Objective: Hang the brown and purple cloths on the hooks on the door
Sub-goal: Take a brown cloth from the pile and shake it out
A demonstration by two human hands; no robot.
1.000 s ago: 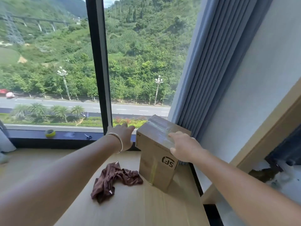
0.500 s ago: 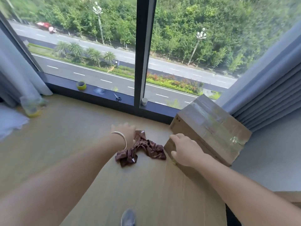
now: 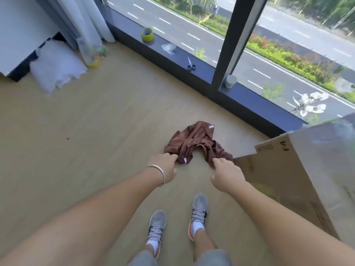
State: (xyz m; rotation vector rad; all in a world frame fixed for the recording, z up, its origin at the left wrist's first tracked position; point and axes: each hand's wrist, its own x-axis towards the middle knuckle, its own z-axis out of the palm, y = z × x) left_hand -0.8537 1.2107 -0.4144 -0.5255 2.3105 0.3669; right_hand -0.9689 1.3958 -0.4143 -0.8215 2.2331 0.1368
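while the brown cloth (image 3: 196, 145) lies crumpled on the floor (image 3: 86, 150) beside the box (image 3: 288, 179), both hands, left (image 3: 163, 167) and right (image 3: 224, 173), reach with loose fingers, holding nothing, so gripping it comes next.

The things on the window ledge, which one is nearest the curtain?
The yellow-green tape roll. The scissors and the small grey cup sit farther right.

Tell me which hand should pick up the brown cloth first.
Left, probably. The left hand has its fingertips at the near edge of the brown cloth, over its bunched middle. The right hand reaches only the thin trailing end beside the cardboard box. Neither has a grip yet.
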